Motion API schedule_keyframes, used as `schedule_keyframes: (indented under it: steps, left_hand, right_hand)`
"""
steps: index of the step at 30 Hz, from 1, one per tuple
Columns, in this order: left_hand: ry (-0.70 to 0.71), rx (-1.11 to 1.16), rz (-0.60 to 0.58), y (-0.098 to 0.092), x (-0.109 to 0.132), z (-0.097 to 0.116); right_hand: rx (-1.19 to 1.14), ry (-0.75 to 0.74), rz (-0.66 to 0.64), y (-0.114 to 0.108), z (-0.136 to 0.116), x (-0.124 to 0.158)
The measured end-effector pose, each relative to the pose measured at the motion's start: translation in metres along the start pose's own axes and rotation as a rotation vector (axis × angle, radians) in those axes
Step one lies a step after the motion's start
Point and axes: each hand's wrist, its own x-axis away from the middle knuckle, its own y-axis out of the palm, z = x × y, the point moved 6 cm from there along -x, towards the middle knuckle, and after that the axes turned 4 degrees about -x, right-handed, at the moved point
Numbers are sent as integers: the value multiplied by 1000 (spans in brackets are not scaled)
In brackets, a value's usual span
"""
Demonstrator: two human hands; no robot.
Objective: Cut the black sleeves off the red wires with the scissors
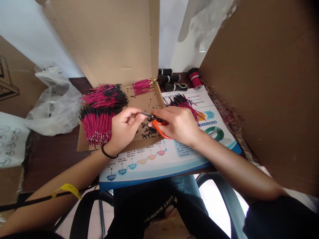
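Observation:
My right hand (pixel 180 124) grips a pair of orange-handled scissors (pixel 159 128), their blades pointing left. At the blade tips my left hand (pixel 124 129) pinches with thumb and forefinger; what it holds there is too small and hidden to make out. Both hands are over a shallow cardboard tray (pixel 139 103). Small black clippings (pixel 149 131) lie scattered in it below the scissors. Pink wires with black ends (pixel 96 124) are heaped beside my left hand, with a second heap of pink wires (pixel 106 96) behind. More loose pink and black wires (pixel 183 103) lie just beyond my right hand.
A small pink wire bundle (pixel 144 87) sits at the tray's back. Banded black bundles (pixel 176 87) and a banded pink bundle (pixel 195 79) stand behind a printed sheet (pixel 174 162). A plastic bag (pixel 56 106) is at left; a large cardboard panel (pixel 269 83) rises at right.

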Motion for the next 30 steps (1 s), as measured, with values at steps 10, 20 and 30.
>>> schedule_keyframes:
  steps: [10, 20, 30]
  left_hand:
    - [-5, 44, -23, 1, 1, -1]
    - [-81, 206, -54, 5, 1, -4]
    - [-195, 344, -88, 9, -2, -23]
  right_hand:
    - [-63, 63, -64, 6, 6, 0]
    - [-22, 154, 17, 3, 9, 1]
    - [22, 168, -2, 4, 9, 1]
